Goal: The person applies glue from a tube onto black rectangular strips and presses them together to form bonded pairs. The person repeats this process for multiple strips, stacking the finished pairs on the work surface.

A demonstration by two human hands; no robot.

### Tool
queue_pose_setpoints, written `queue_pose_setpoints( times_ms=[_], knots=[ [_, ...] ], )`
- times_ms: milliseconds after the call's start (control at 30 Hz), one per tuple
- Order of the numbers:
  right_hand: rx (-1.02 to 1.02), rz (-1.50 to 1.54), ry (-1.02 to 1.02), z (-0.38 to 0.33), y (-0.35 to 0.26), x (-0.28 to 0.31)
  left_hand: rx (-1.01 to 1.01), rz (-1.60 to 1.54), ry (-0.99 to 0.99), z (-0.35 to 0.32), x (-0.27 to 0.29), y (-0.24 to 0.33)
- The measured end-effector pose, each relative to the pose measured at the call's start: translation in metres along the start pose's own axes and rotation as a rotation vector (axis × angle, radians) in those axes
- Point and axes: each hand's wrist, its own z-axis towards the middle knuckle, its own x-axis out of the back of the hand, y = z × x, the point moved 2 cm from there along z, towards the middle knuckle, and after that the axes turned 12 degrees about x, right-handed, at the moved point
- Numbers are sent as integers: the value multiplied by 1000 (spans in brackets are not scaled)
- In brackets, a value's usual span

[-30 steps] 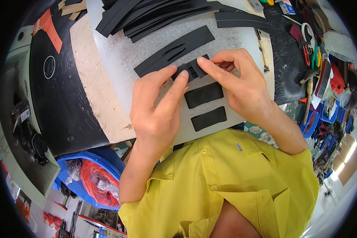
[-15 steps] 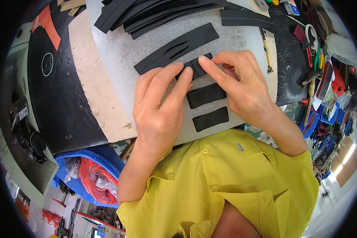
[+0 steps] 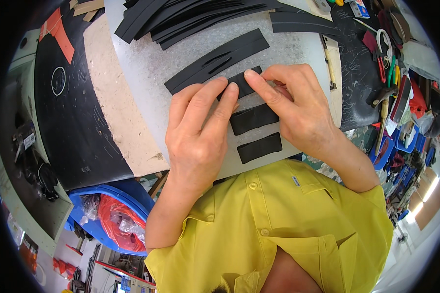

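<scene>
Between my two hands lies a short black strip (image 3: 243, 84), flat on the pale work board and partly hidden by my fingers. My left hand (image 3: 196, 127) pinches its left end between thumb and forefinger. At its right end, the thumb of my right hand (image 3: 298, 105) presses on top with the forefinger curled behind the edge. Toward me are two similar short black pieces, a looped-looking one (image 3: 255, 118) and a nearer one (image 3: 260, 148). Just beyond my fingers, a longer black strip with two slits (image 3: 217, 59) rests on the board.
A pile of long black strips (image 3: 195, 24) covers the board's far side, with another strip (image 3: 300, 23) at far right. Tools, including red-handled pliers (image 3: 381, 68) and a hammer (image 3: 382, 96), lie on the right. A blue bin (image 3: 144, 205) holding red plastic stands below the table at left.
Both hands keep nearly the same place and grip. The seam across the middle of the short strip shows less, and the strip looks flatter.
</scene>
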Motion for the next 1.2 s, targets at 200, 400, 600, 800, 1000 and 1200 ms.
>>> queue_pose_setpoints(
  times_ms=[200, 400, 600, 800, 1000, 1200],
  knots=[
    [19, -295, -127, 3, -11, 3, -109, 198, -109, -2, 6, 5],
    [67, -307, -152, 11, -13, 4, -121, 492, -133, -6, 9, 16],
    [9, -239, -233, 18, -9, 5, -131, 468, -131, 4, 8, 16],
    [13, -41, -88, 45, 35, 31, 93, 233, -57, 16, 35, -7],
    [-68, -75, 16, 44, 47, 9, 225, 217, 40, 11, 25, -28],
    [-133, 0, -26, 44, 49, 13, 342, 7, -3, 18, 29, -32]
  ],
)
